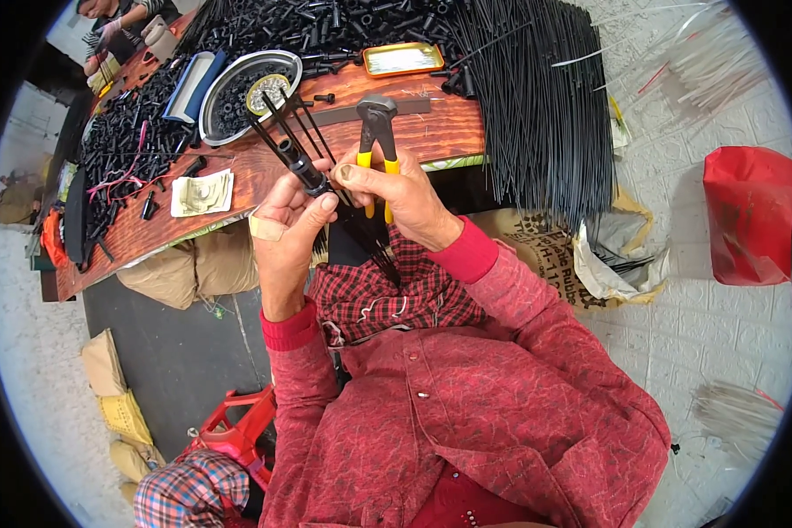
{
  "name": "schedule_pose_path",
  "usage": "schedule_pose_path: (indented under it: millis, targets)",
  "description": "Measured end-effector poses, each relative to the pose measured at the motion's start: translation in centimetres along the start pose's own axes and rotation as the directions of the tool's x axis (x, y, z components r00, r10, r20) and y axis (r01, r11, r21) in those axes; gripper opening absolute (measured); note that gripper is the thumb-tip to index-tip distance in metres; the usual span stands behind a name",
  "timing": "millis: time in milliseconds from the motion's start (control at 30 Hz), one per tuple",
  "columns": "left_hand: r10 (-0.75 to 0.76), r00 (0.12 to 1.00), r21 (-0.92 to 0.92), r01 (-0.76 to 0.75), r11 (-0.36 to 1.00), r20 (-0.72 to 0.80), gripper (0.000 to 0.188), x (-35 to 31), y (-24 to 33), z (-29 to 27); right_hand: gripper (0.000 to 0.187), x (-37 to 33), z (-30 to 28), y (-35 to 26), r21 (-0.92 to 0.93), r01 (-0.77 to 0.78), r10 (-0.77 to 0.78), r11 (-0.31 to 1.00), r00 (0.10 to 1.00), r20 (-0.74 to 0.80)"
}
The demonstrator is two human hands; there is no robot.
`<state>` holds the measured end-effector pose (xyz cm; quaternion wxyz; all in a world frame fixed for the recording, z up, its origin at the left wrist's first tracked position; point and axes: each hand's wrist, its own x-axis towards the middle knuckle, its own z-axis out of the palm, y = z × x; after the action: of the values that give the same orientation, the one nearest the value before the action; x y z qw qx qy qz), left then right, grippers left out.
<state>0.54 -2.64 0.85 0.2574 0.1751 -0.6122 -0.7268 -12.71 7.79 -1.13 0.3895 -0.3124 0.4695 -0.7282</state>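
My left hand (283, 231), with a tan plaster near the thumb, is closed around a black tubular plastic fitting (304, 171). Several thin black rods (276, 114) stick out beyond the fitting, and more rods run down below it toward my lap. Yellow-handled end-cutting pincers (377, 113) sit in my right hand (405, 189), jaws pointing away from me. The thumb and fingers of that hand also reach the fitting's right side; their exact grip on the rods is partly hidden.
Ahead is a wooden table (449, 132) heaped with black fittings (326, 26). On it are a round metal tray (207, 119), a yellow-rimmed tin (403, 58) and a blue box (194, 86). A thick bundle of black rods (546, 114) hangs over its right edge. Another person (119, 26) works far left.
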Motion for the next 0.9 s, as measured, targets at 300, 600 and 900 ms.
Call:
schedule_pose_path:
  millis: [300,600,900]
  targets:
    - [-0.014,0.999,0.003,0.015,1.000,-0.046,0.038,0.01,-0.28,-0.22,0.018,-0.05,0.79,-0.54,0.088,-0.061,0.063,0.994,0.998,-0.017]
    - [-0.010,0.998,-0.012,0.009,1.000,-0.062,0.037,0.01,-0.32,-0.07,0.019,0.22,0.65,-0.01,0.093,-0.082,0.084,0.992,0.996,-0.013]
    - [-0.013,0.997,-0.008,0.012,1.000,-0.075,0.036,-0.03,-0.30,0.11,0.017,0.05,0.86,-0.45,0.093,-0.089,0.092,0.992,0.995,-0.037]
